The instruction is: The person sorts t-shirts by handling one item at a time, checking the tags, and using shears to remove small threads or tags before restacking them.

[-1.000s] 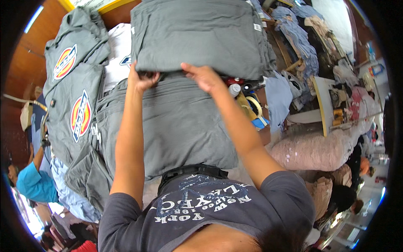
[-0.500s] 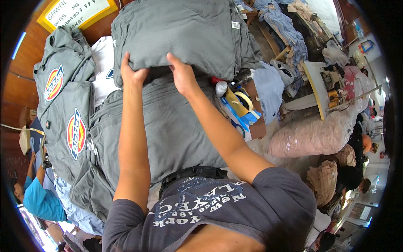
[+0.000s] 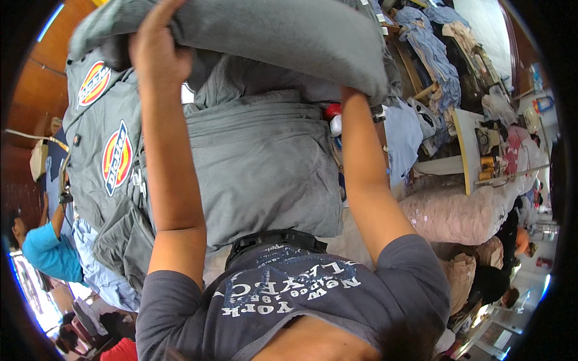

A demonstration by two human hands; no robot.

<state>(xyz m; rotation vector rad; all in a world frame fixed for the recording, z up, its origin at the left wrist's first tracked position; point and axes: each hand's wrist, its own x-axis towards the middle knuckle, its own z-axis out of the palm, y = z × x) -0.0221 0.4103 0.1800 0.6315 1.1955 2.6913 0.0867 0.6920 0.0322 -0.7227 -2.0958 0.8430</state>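
A folded grey garment bundle [image 3: 277,39] is lifted at the top of the view, its near edge curved and raised. My left hand [image 3: 158,51], slightly blurred, grips its left part, with the thumb side toward the middle. The bundle's right end hangs over my right hand; only the wrist and forearm [image 3: 368,144] show, and the fingers are hidden. Below lies a stack of folded grey garments [image 3: 259,174], between my arms. More grey fabric [image 3: 259,78] lies in the shadow under the raised bundle.
Grey shirts with a red and yellow emblem [image 3: 117,157] lie at left. A white bottle [image 3: 335,125] and a red item stand by my right forearm. Farther right are a light-blue cloth [image 3: 401,135], a white-topped table [image 3: 442,165] and a plastic-wrapped pink bundle [image 3: 448,213]. A person in a blue shirt [image 3: 54,253] is at far left.
Both hands have moved farther away and apart, the left one to the left and the right one to the right. The grey bundle's near edge has risen, uncovering the stack beneath.
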